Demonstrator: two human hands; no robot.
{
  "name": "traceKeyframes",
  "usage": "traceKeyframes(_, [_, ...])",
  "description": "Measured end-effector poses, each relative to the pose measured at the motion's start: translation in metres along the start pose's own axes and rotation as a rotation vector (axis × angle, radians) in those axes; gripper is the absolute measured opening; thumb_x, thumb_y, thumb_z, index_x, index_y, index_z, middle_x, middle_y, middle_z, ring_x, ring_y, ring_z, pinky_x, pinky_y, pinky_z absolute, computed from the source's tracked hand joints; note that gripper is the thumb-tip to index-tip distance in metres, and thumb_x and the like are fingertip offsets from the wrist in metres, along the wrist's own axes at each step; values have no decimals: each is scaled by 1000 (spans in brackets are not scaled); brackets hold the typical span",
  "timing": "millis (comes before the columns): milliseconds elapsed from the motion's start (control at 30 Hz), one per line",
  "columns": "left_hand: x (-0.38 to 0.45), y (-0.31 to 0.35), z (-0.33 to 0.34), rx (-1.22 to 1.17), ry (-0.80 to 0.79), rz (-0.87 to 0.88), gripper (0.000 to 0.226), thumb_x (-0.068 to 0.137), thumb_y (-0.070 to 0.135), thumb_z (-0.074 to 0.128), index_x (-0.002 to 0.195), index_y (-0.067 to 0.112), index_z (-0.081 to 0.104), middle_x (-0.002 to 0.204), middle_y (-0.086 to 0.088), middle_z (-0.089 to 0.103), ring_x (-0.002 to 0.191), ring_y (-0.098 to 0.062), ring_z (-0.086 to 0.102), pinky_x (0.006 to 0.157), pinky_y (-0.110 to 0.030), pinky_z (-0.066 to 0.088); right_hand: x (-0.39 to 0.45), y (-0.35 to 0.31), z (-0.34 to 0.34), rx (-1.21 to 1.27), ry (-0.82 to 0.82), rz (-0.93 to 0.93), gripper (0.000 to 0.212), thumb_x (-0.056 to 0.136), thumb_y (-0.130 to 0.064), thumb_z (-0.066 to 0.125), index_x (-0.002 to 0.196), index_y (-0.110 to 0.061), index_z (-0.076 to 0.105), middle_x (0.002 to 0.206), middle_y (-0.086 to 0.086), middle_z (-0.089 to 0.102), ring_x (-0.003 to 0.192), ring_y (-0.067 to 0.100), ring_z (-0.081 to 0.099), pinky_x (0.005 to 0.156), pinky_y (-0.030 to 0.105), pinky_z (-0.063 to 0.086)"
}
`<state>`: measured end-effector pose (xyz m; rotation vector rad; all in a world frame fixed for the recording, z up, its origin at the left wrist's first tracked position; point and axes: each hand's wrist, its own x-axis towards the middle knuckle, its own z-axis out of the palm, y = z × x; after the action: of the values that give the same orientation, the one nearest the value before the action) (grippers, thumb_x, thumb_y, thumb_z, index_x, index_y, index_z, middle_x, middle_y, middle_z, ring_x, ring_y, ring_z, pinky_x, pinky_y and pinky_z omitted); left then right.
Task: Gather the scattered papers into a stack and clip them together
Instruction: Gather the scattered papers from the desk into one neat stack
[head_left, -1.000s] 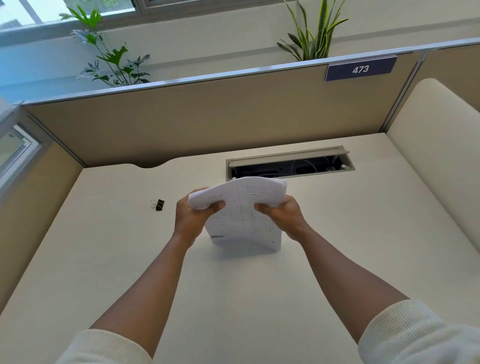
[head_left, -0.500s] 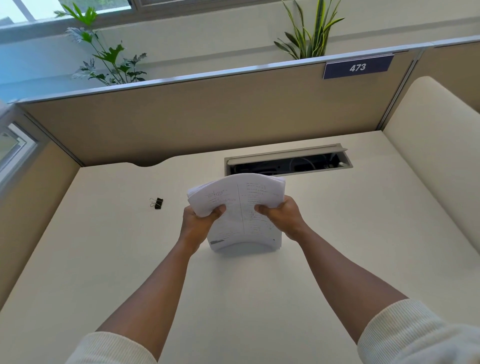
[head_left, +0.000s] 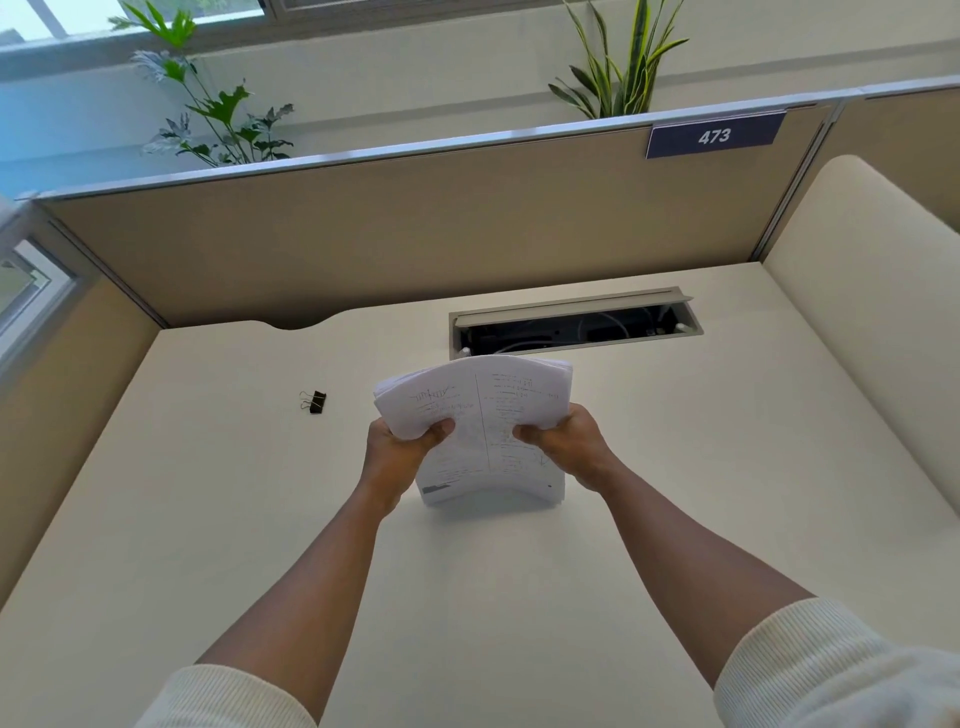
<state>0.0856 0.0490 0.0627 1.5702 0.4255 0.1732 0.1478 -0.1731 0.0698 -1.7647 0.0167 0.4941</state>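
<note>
A stack of white papers (head_left: 485, 415) with handwriting stands upright on its bottom edge on the cream desk (head_left: 519, 597), its top curling toward me. My left hand (head_left: 400, 452) grips the stack's left side and my right hand (head_left: 566, 441) grips its right side, thumbs on the front sheet. A small black binder clip (head_left: 314, 401) lies on the desk to the left of the papers, apart from both hands.
An open cable tray slot (head_left: 574, 325) sits in the desk just behind the papers. Beige partition walls (head_left: 415, 234) enclose the desk at the back and left, a cream padded panel (head_left: 872, 291) at the right. Plants stand behind the partition.
The stack's sheets have come more even and its bottom edge now bows on the desk. Both hands keep their grip; the view shifted slightly.
</note>
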Motion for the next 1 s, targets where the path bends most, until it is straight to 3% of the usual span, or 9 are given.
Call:
traceKeyframes(233, [5, 18, 2, -48, 86, 89, 22, 84, 44, 71, 95, 25, 72, 88, 8, 75, 83, -12, 71, 63, -23, 57, 2, 0, -2, -37, 11, 16, 26, 82, -11, 74, 105, -2, 67, 108, 22, 67, 100, 41, 63, 84, 53, 53])
traceKeyframes(400, [11, 34, 0, -111, 135, 207, 26, 99, 43, 52, 97, 21, 66, 87, 8, 70, 78, -4, 66, 62, -19, 53, 3, -2, 0, -56, 23, 15, 24, 82, -12, 73, 103, -3, 68, 106, 19, 68, 101, 40, 62, 83, 52, 54])
traceKeyframes(600, [18, 43, -2, -146, 198, 251, 18, 99, 34, 57, 102, 26, 72, 106, -7, 71, 92, -15, 63, 82, -36, 54, 4, -3, -2, -53, 36, 25, 24, 81, -10, 74, 103, -4, 68, 106, 18, 68, 101, 39, 63, 81, 50, 55])
traceKeyframes(733, [20, 44, -2, -145, 224, 229, 18, 98, 33, 58, 107, 27, 72, 113, -8, 72, 95, -15, 65, 85, -34, 57, 5, -5, -1, -58, 33, 16, 24, 81, -10, 73, 104, -4, 68, 106, 18, 68, 101, 40, 62, 82, 51, 55])
traceKeyframes(900, [20, 49, 4, -132, 212, 186, 22, 98, 43, 52, 105, 39, 73, 122, 0, 71, 101, -14, 67, 79, -27, 58, 5, -6, -2, -56, 27, 11, 23, 83, -9, 72, 105, -6, 68, 108, 17, 67, 103, 40, 61, 85, 54, 55])
traceKeyframes(1000, [20, 53, 11, -135, 181, 158, 27, 98, 52, 49, 102, 37, 72, 103, 2, 70, 81, -3, 64, 62, -20, 53, 5, -5, -1, -56, 21, 2, 22, 83, -8, 71, 105, -5, 68, 108, 18, 68, 103, 41, 61, 84, 53, 54])
